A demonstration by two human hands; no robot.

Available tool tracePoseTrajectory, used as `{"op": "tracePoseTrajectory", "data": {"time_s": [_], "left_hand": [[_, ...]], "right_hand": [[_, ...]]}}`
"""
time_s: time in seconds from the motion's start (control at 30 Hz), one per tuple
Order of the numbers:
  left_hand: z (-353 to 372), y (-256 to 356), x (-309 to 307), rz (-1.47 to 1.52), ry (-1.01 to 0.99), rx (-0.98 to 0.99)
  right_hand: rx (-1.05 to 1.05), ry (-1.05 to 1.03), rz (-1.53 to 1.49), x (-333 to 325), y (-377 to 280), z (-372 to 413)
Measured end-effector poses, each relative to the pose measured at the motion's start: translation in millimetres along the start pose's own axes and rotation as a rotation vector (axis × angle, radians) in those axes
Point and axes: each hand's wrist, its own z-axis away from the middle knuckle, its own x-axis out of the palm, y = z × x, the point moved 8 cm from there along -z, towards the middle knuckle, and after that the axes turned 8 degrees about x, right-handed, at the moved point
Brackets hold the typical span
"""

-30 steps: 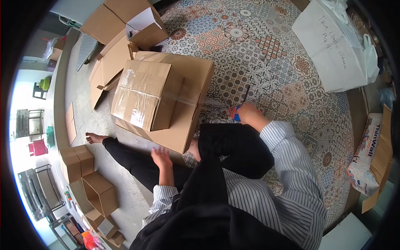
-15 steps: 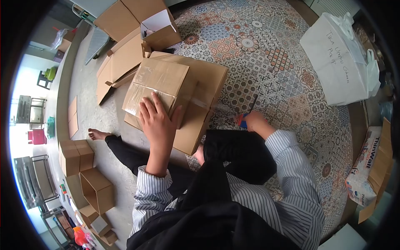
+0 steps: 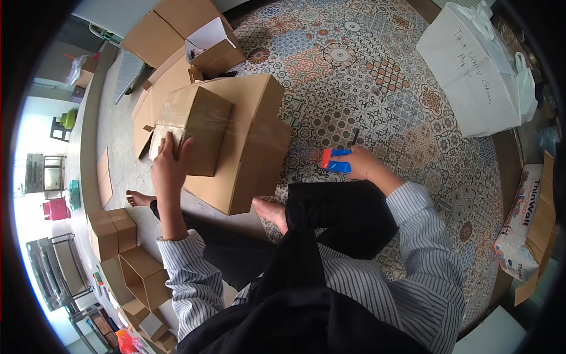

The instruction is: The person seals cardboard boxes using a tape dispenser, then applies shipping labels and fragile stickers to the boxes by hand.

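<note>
A small taped cardboard box (image 3: 200,127) sits on top of a larger flat cardboard box (image 3: 256,150) on the floor in front of me. My left hand (image 3: 169,165) grips the small box's near left corner, fingers spread over its edge. My right hand (image 3: 361,163) rests on the patterned floor to the right, holding a blue and red tape dispenser (image 3: 335,160). A strip of clear tape stretches from the dispenser toward the boxes. My bare foot (image 3: 271,212) lies just below the larger box.
Flattened and open cardboard boxes (image 3: 177,35) lie at the back left. Several small boxes (image 3: 127,253) stand at the left near my other foot. A large white bag with handwriting (image 3: 471,71) stands at the right. A printed package (image 3: 522,224) lies at the far right.
My left hand rose from my knee onto the small box, then slid to its left corner. The stacked boxes have turned. The tape dispenser has come into full view in my right hand.
</note>
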Motion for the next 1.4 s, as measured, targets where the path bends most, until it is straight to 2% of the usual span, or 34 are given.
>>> {"op": "tracePoseTrajectory", "data": {"time_s": [0.13,0.2,0.4,0.57,0.73,0.8,0.83,0.87,0.93,0.97,1.03,1.07,1.13,1.17,1.23,1.3,1.33,1.37,1.4], "left_hand": [[-21,-44,-2,0.113,-0.037,-0.033],[-32,-72,4,0.161,-0.052,-0.048],[-48,-109,15,0.254,-0.105,-0.058],[-49,-114,15,0.264,-0.136,-0.095],[-47,-119,16,0.225,-0.127,-0.118],[-46,-113,14,0.253,-0.113,-0.094],[-46,-113,17,0.294,-0.122,-0.103],[-48,-113,16,0.292,-0.113,-0.109],[-45,-108,14,0.246,-0.112,-0.073],[-44,-107,12,0.227,-0.109,-0.075],[-45,-101,6,0.212,-0.091,-0.082],[-43,-100,5,0.205,-0.085,-0.085],[-41,-102,10,0.227,-0.101,-0.088],[-39,-97,7,0.242,-0.115,-0.123],[-43,-99,6,0.229,-0.090,-0.112],[-44,-98,5,0.213,-0.077,-0.096],[-42,-95,6,0.196,-0.073,-0.086],[-39,-84,-1,0.208,-0.098,-0.119],[-37,-83,1,0.210,-0.092,-0.128]], "right_hand": [[0.013,-0.012,-0.133,-10,-1,9],[-0.035,0.048,-0.215,-17,-19,1],[-0.082,-0.012,-0.305,-3,-94,-64],[-0.204,0.075,-0.466,12,-88,-83],[-0.306,0.023,-0.615,28,-78,-119],[-0.317,-0.394,-0.727,55,-90,-137],[-0.379,-0.336,-0.594,50,-104,-143],[-0.387,-0.334,-0.588,40,-114,-142],[-0.164,-0.061,-0.334,13,-113,-130],[-0.015,0.235,-0.352,-24,-100,-103],[0.267,0.468,-0.383,-28,-63,-90],[0.259,0.468,-0.374,-16,-52,-98],[0.453,0.444,-0.296,14,-25,-105],[0.456,0.439,-0.292,21,-26,-101],[0.538,0.705,0.038,6,-49,-86],[0.362,0.753,-0.666,20,-89,-89],[0.312,0.662,-1.048,31,-110,-94],[0.353,0.536,-1.375,43,-130,-103],[0.408,0.479,-1.574,48,-144,-108]]}}
